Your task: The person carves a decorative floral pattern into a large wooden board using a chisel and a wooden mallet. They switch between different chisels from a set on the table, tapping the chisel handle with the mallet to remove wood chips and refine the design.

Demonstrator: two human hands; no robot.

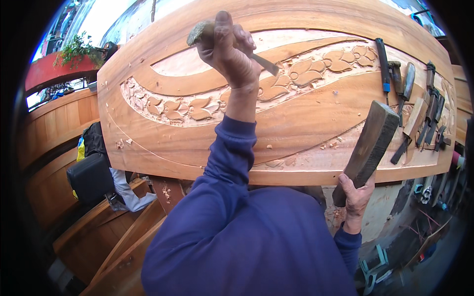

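My left hand is closed around a carving chisel, raised over the wooden panel. The chisel's frayed, pale handle end sticks out at the upper left of the fist, and its flat blade points down to the right. In my right hand is a thick, dark rectangular wooden mallet block, gripped near its lower end and tilted up over the panel's near edge. Beneath my left hand runs a curved carved band of flowers and leaves on the large wooden panel.
Several chisels and gouges lie on the panel's right end, beside the mallet block. Loose wood shavings dot the surface. A black case is off the left end, near stacked boards. A small green stool stands lower right.
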